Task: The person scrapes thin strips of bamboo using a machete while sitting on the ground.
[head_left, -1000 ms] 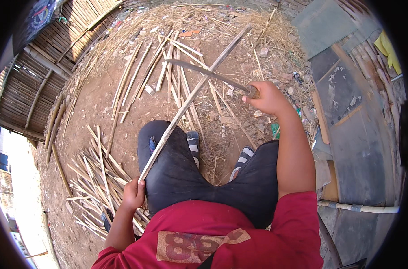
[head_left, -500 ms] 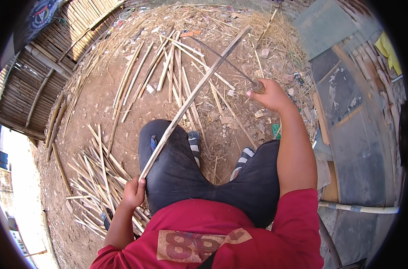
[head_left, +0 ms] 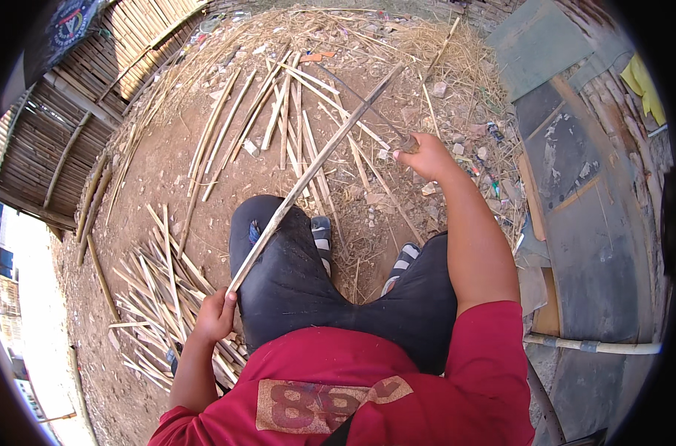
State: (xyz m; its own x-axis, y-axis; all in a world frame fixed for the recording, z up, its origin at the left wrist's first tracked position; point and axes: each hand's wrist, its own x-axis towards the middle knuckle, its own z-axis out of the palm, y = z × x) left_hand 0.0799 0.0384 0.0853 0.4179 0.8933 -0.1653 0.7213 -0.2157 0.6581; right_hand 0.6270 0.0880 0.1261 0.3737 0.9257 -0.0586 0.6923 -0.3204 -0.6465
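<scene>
A long pale bamboo strip (head_left: 308, 177) slants across my right-hand side of view from low left to far right, passing over my left thigh. My left hand (head_left: 218, 315) is closed around its near end. In my right hand (head_left: 426, 157) is the handle of a long-bladed knife (head_left: 375, 111), closed in my fingers. Its thin dark blade points away to the far left and crosses the strip near the far end. Whether the blade touches the strip I cannot tell.
A heap of split strips (head_left: 160, 297) lies beside my left leg. More loose strips (head_left: 282, 123) are spread on the dirt ahead, with straw (head_left: 457, 59) beyond. Dark boards (head_left: 583, 223) stand along the right, and a bamboo wall (head_left: 63, 141) is at far left.
My right hand and the knife have moved left and slightly nearer the strip. The strip's far end has dropped lower in view, and my left hand has shifted slightly left.
</scene>
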